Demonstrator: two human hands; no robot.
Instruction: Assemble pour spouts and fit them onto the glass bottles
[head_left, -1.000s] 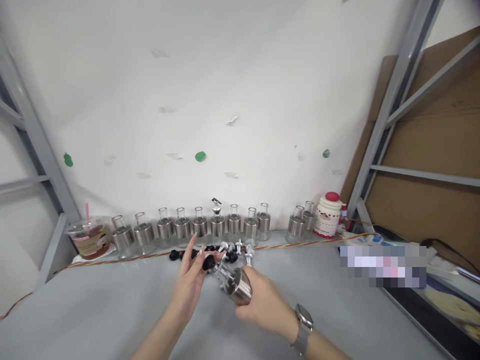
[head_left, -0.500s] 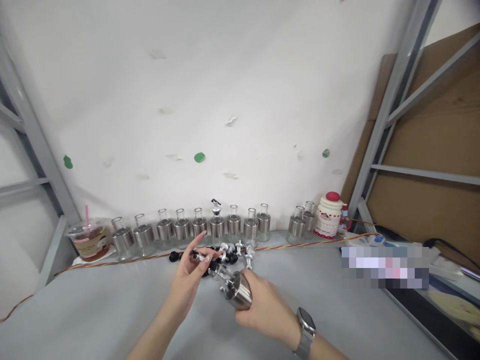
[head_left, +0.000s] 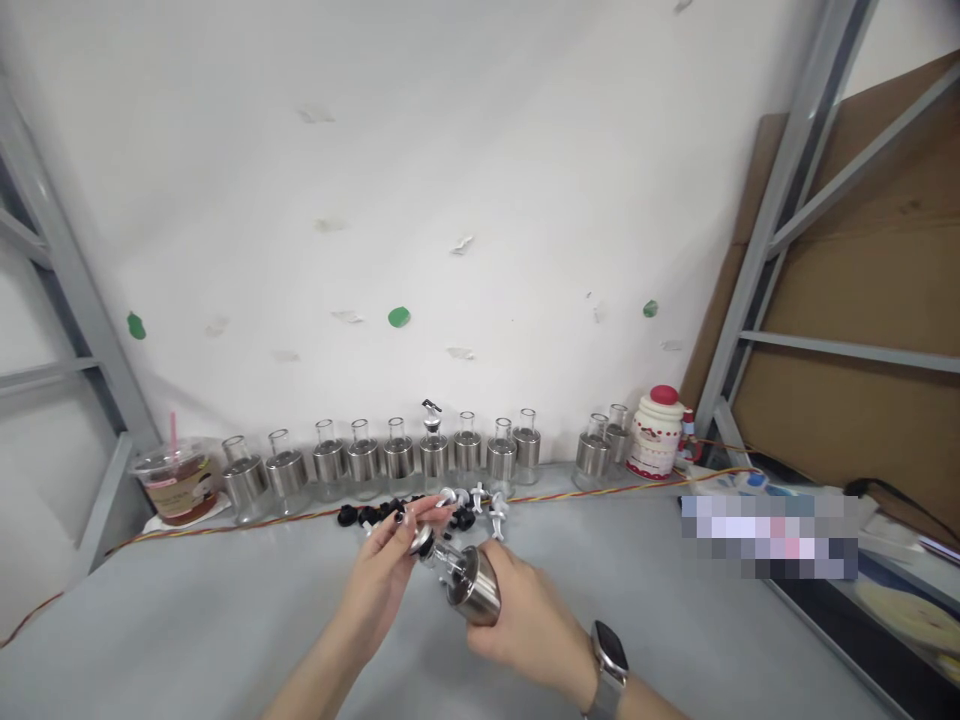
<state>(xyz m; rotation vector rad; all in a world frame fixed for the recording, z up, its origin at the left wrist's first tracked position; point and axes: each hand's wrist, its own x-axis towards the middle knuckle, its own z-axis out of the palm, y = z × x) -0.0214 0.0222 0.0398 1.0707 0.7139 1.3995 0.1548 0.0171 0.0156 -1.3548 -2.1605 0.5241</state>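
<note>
My right hand (head_left: pixel 525 620) is wrapped round a glass bottle (head_left: pixel 474 588) with a metal sleeve, tilted so its neck points up and left. At the mouth of that bottle sits a pour spout stopper (head_left: pixel 421 543), silver with a black lower part. The fingers of my left hand (head_left: pixel 390 560) close on this stopper and partly cover it. Just behind my fingers lies a pile of loose black and silver stopper parts (head_left: pixel 465 518) on the grey table (head_left: pixel 225 630). In the row at the back, one upright bottle (head_left: pixel 434 456) carries a spout with a black flap.
Several open-necked bottles (head_left: pixel 330 458) stand along the wall. A lidded drink cup (head_left: pixel 178 490) is at the left, a white jar with a red lid (head_left: pixel 654 435) at the right. A twisted wire (head_left: pixel 570 492) crosses the table. A black-edged flat item (head_left: pixel 817 620) lies at right.
My left fingers have curled in closer round the stopper, which now sits at the bottle's mouth with its silver collar showing. The right hand and bottle have barely shifted.
</note>
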